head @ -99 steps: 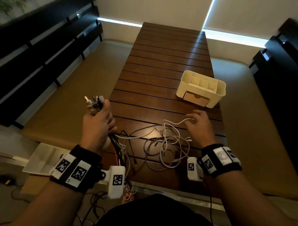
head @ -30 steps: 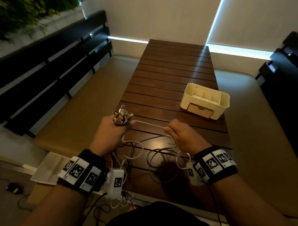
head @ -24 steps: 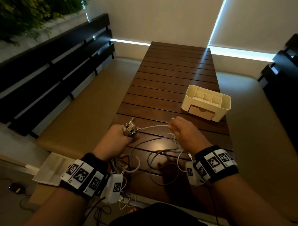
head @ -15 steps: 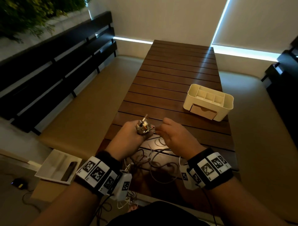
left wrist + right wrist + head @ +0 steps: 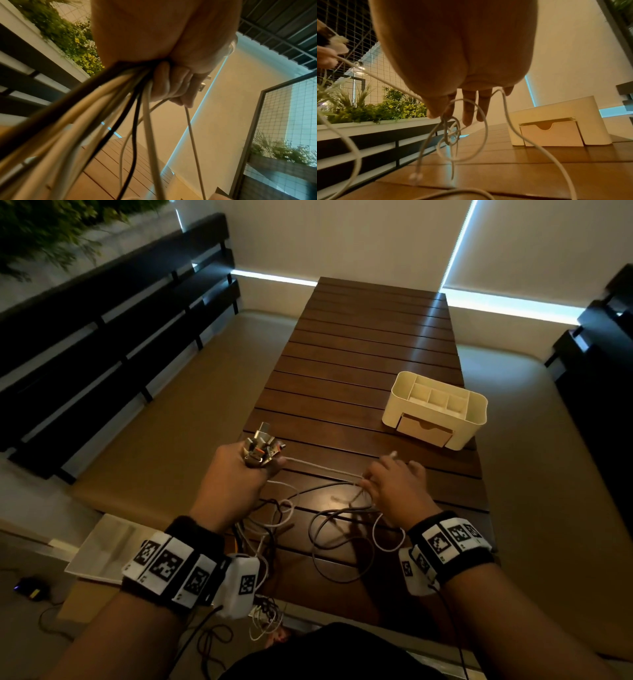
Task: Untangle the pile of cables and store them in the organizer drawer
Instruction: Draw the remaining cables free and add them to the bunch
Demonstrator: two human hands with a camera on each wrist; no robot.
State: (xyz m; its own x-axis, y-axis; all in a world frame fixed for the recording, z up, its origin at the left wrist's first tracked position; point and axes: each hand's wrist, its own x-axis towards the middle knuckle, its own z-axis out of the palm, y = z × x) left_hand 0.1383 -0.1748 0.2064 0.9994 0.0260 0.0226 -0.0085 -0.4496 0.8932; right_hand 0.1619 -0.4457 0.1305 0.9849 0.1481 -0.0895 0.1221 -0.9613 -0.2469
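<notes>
My left hand (image 5: 239, 477) grips a bundle of several cables (image 5: 109, 102) in a fist, their metal plugs (image 5: 262, 448) sticking up above the knuckles. The cables hang down from it in white and black strands. One white cable (image 5: 322, 469) runs taut from the left fist to my right hand (image 5: 394, 487), which pinches it between thumb and forefinger (image 5: 436, 112), the other fingers straight. Below that pinch the white cable forms a knotted loop (image 5: 452, 139). Loose cable loops (image 5: 339, 529) lie on the slatted wooden table (image 5: 359, 354). The cream organizer (image 5: 435, 409) stands at the right, its drawer (image 5: 424, 431) closed.
A white tray (image 5: 102, 546) lies on the floor at the lower left, beside a tan bench (image 5: 164, 412). More cables (image 5: 263, 618) dangle over the table's near edge. A dark slatted backrest (image 5: 102, 337) runs along the left and another stands at the right.
My hands had come together half a second ago; now the right hand has pulled away to the right, drawing one white cable taut from the bundle. The left fist stays put.
</notes>
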